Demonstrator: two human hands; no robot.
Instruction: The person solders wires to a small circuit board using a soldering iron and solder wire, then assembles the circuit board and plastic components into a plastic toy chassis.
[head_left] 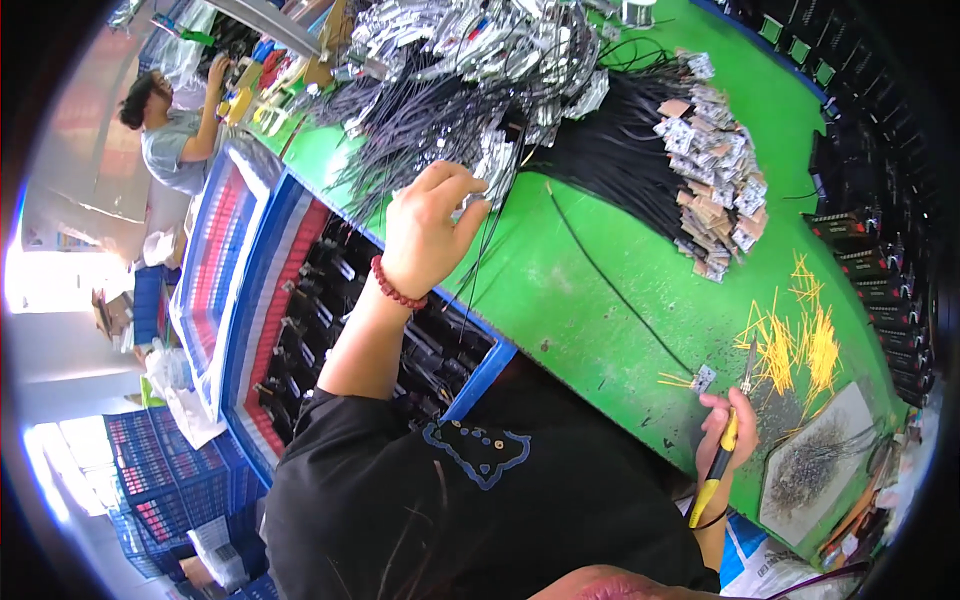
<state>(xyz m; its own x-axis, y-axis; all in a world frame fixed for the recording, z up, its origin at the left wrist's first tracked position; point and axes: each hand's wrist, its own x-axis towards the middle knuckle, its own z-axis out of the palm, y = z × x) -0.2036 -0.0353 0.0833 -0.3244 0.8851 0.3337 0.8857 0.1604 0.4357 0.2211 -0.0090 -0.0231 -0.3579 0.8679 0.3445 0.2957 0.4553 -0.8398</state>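
Note:
My left hand (430, 225), with a red bead bracelet on its wrist, is at the near edge of a heap of silver-coloured pieces (430, 45) with black cables. Its thumb and fingers are closed around a silver-ended black cable (492, 165), partly hidden by the fingers. In my right hand (740, 430) is a soldering iron (718, 462) with a yellow and black handle, its tip pointing away from me. Just left of that hand lies a small circuit board (704, 378) on the green table, with a black cable (620, 290) and short yellow wires at it.
Many black cables ending in small boards (715, 170) lie on the green table (590, 250). Loose yellow wires (800, 345) are scattered at the right, near a pale, dirty plate (815, 465). Blue-edged crates (255, 330) stand at the left; a person (180, 140) works beyond.

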